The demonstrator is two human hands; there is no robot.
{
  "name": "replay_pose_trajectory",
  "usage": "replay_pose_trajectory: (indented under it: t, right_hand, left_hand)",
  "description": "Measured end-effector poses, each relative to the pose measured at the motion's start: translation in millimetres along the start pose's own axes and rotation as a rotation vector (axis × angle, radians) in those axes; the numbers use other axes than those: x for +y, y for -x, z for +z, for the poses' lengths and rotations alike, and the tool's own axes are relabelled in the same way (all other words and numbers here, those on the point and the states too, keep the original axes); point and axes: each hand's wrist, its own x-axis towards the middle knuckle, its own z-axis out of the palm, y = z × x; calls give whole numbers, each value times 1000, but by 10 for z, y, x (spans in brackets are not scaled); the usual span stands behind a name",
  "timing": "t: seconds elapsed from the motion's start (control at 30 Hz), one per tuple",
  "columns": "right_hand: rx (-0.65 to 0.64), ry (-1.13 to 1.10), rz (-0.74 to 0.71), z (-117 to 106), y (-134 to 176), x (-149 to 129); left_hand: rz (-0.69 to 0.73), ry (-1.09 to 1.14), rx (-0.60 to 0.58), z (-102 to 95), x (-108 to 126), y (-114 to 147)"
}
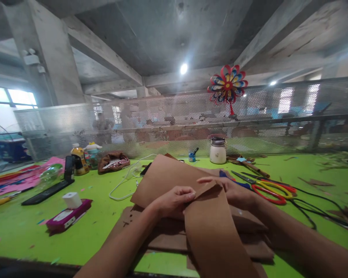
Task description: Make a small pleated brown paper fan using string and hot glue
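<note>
A long strip of brown kraft paper (216,231) curves down toward me, its far end folded over. At that end's left edge, my left hand (174,200) is closed in a pinch on the paper. My right hand (234,193) grips the same end from the right and behind, its forefinger stretched along the top of the fold; some of its fingers are hidden by the strip. Behind both hands a larger brown paper sheet (165,175) stands up at a slant. More brown paper (168,239) lies in layers beneath my forearms.
Scissors with red and yellow handles (271,193) lie right of my right hand, near black cables (321,214). A purple power strip (69,217) with a white plug sits left. A white jar (217,150) and a small blue bottle (192,156) stand before the perforated metal screen (168,135).
</note>
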Motion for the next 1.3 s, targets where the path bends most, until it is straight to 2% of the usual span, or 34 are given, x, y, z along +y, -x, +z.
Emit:
replay_pose_trajectory:
  t: [0.1, 0.27, 0.33, 0.4, 0.47, 0.53, 0.6, 0.67, 0.73, 0.83, 0.93, 1.1, 1.3]
  right_hand:
    - [-77, 79, -50, 205, 28, -87]
    - [-27, 134, -176, 322, 33, -149]
    - [21, 137, -168, 304, 21, -132]
    - [107, 130, -121, 250, -1, -92]
    - [160, 165, -40, 172, -31, -33]
    - [148, 298, 43, 99, -62, 34]
    - [113, 536, 83, 64, -80, 100]
    - [87, 770, 95, 80, -76, 157]
    - [88, 913, 101, 131, -53, 198]
    - [101, 989, 77, 205, -13, 242]
    - [105, 1065, 15, 218, -14, 311]
    - [117, 1195, -16, 181, -93, 506]
    - [111, 1228, -132, 173, -119, 588]
  left_hand:
    - [-55, 47, -45, 47, -38, 17]
    - [-49, 82, -185, 98, -31, 16]
    - [-28, 70, -178, 100, -38, -4]
    - [14, 70, -94, 76, -73, -43]
    - [57, 95, 40, 25, -127, -98]
    - [94, 102, 188, -33, -170, -151]
    - [129, 63, 316, -73, -185, -188]
    - [164, -80, 401, -78, -174, -202]
    - [228, -346, 433, -48, -159, -197]
    - [299, -790, 349, 29, -163, -173]
    - [302, -1053, 241, 80, -200, -149]
    - [377, -1245, 244, 41, -270, -147]
    - [353, -1326, 214, -68, -340, -183]
